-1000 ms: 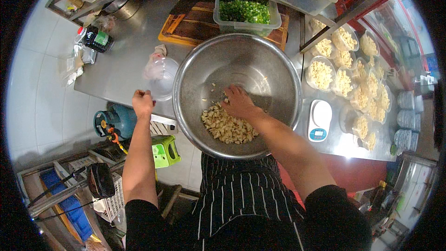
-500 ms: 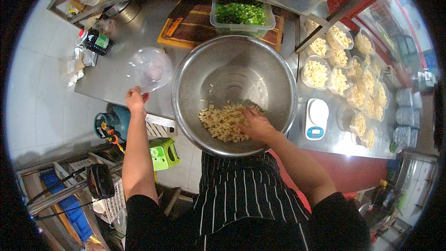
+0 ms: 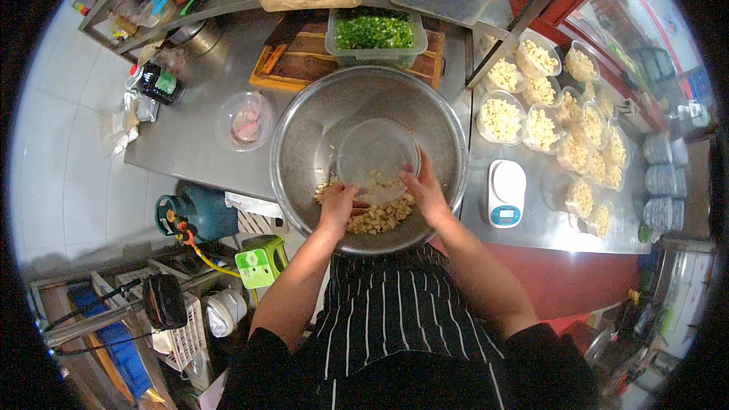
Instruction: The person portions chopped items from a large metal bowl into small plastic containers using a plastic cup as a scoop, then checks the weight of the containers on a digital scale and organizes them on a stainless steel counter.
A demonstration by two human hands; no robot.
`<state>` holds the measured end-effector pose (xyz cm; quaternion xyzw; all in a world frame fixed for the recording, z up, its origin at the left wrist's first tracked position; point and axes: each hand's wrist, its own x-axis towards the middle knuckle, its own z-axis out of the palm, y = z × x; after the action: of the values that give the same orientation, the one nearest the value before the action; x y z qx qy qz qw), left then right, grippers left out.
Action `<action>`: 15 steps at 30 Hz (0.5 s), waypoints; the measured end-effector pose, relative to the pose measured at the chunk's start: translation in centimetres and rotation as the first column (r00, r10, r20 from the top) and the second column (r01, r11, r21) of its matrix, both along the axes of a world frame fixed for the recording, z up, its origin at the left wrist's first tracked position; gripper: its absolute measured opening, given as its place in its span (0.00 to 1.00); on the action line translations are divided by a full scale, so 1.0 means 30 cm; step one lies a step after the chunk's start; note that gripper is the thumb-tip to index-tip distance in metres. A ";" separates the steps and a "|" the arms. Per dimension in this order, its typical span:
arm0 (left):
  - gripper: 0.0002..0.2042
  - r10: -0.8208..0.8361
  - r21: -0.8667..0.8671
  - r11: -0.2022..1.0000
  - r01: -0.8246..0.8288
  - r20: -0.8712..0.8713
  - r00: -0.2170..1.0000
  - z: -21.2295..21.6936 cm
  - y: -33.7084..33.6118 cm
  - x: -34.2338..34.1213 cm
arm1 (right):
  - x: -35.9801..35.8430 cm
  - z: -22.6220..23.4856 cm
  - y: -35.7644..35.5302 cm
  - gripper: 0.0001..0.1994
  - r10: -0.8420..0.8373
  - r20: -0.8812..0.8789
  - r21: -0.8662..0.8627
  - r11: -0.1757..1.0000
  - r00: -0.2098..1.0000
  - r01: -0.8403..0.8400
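A large steel mixing bowl (image 3: 304, 106) stands at the near edge of the counter, with small pale diced pieces (image 3: 380, 218) in its near part. Over them, within the bowl, I hold a round clear plastic container (image 3: 372, 148). My left hand (image 3: 338, 205) has its fingers closed on the container's near left rim. On the opposite side, my right hand (image 3: 427, 190) grips the right rim between thumb and fingers. Pale pieces show at the container's near side; whether they lie inside or show through it, I cannot tell.
Filled clear containers (image 3: 501, 118) cluster on the right behind a white kitchen scale (image 3: 506, 191). Beyond the bowl, a tub of chopped greens (image 3: 376, 34) rests on a wooden board (image 3: 285, 49). Another clear container (image 3: 247, 125) and a dark bottle (image 3: 158, 83) stand left.
My left hand has brought a clear container from the left counter into the bowl. My right hand has risen from the diced pieces to the container's rim. The view has shifted slightly.
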<state>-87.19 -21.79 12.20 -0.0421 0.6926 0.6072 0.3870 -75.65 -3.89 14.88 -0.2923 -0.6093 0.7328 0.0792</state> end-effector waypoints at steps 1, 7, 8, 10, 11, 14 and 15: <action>0.13 -0.031 -0.078 0.997 0.020 -0.143 0.989 -0.054 0.002 0.001 | 0.005 0.001 0.035 0.41 -0.001 -0.007 0.083 0.997 1.000 0.002; 0.25 0.184 -0.394 0.858 -0.329 -0.364 0.913 -0.316 -0.080 -0.073 | -0.048 0.142 0.149 0.42 0.028 0.400 0.873 0.291 0.916 -0.390; 0.26 0.240 -0.344 0.886 -0.310 -0.231 0.943 -0.330 -0.056 -0.077 | -0.049 0.143 0.156 0.41 0.032 0.488 0.840 0.255 0.872 -0.479; 0.31 0.212 -0.366 0.904 -0.222 -0.067 0.975 -0.336 -0.027 -0.075 | -0.052 0.142 0.151 0.41 0.058 0.582 0.772 0.273 0.811 -0.574; 0.33 0.196 -0.376 0.909 -0.177 0.012 0.980 -0.285 -0.012 -0.076 | -0.047 0.139 0.133 0.41 0.084 0.592 0.744 0.326 0.801 -0.584; 0.36 0.101 -0.379 0.919 -0.110 -0.043 0.994 -0.362 0.023 -0.037 | 0.001 0.126 0.080 0.41 0.098 0.606 0.707 0.388 0.789 -0.592; 0.37 0.081 -0.379 0.920 -0.098 -0.062 0.995 -0.349 0.044 -0.013 | 0.013 0.122 0.063 0.42 0.093 0.607 0.705 0.394 0.789 -0.589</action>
<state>-87.57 -20.46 1.74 -0.1343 0.8034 0.4789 0.3274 -75.25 -1.98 18.55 -0.2424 -0.9400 0.2211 -0.0941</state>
